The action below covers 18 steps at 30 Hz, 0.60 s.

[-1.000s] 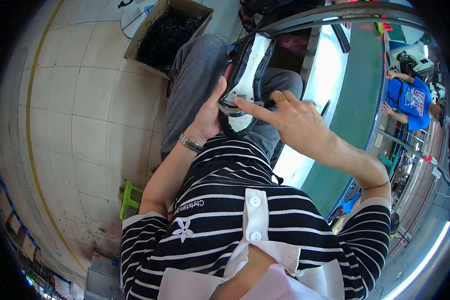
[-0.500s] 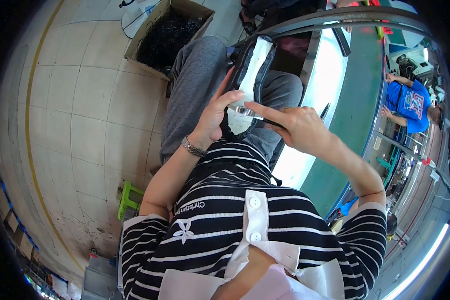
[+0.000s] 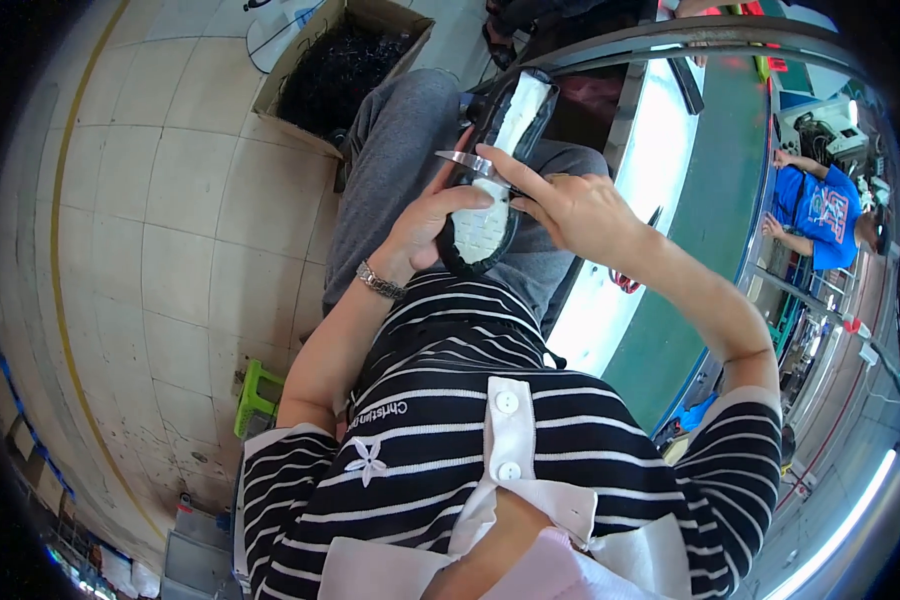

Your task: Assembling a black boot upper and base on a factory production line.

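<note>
Shoe (image 3: 478, 238) upside down in the grip of left hand (image 3: 422, 226), knife (image 3: 467, 160) across it in right hand (image 3: 582, 208)

At twelve o'clock, a metal blade (image 3: 463, 159) is gleaming; the white shoe underside (image 3: 478, 236) is looking matt and rough. At nine, floor tiles (image 3: 178, 270) are appearing smooth.

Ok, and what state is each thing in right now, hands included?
Black shoe: pale underside facing up, held.
Left hand: gripping the shoe, thumb on its underside.
Right hand: closed on the bladed tool, index finger extended along it.
Bladed tool: held across the shoe; contact unclear.
Wristwatch: fastened on the left wrist.
Cardboard box: open, holding dark tangled material.
Light tube: lit.
</note>
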Available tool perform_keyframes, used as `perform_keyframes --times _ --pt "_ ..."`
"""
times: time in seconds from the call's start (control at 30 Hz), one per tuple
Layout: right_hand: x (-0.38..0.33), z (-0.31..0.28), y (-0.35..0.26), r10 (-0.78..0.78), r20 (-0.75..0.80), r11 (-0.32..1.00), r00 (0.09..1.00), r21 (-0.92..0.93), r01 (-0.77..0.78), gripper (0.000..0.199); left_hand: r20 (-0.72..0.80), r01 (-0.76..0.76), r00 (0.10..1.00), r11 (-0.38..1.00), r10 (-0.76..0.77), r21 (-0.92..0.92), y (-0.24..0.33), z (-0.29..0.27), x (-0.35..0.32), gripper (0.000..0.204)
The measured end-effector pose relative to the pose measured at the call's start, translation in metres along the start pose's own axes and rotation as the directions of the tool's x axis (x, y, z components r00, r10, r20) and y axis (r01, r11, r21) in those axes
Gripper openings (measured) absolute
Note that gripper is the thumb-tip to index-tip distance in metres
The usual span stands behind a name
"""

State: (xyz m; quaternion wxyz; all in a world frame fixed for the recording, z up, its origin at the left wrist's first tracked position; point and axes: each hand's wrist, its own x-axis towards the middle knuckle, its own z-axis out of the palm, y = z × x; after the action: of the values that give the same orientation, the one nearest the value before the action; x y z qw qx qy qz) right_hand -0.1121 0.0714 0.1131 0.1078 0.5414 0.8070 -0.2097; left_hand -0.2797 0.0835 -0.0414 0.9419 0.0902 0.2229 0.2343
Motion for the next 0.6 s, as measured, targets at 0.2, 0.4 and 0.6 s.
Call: perform_keyframes --times 0.2,0.4,0.6 --pt "-0.004 0.002 0.001 -0.018 -0.182 0.993 0.983 0.108 0.038 0.066 -0.031 0.039 0.999 0.999 -0.04 -0.028 -0.006 -0.004 0.004 0.079" --pt "0.005 0.002 0.004 0.059 0.099 0.997 0.993 -0.047 -0.054 0.067 -0.027 0.003 1.0 0.999 -0.004 -0.042 -0.001 -0.006 0.002 0.08" --pt "0.003 0.018 0.013 0.135 0.048 0.988 0.99 0.067 -0.138 0.066 0.002 -0.04 0.999 0.999 0.04 -0.008 -0.006 -0.007 0.007 0.082"
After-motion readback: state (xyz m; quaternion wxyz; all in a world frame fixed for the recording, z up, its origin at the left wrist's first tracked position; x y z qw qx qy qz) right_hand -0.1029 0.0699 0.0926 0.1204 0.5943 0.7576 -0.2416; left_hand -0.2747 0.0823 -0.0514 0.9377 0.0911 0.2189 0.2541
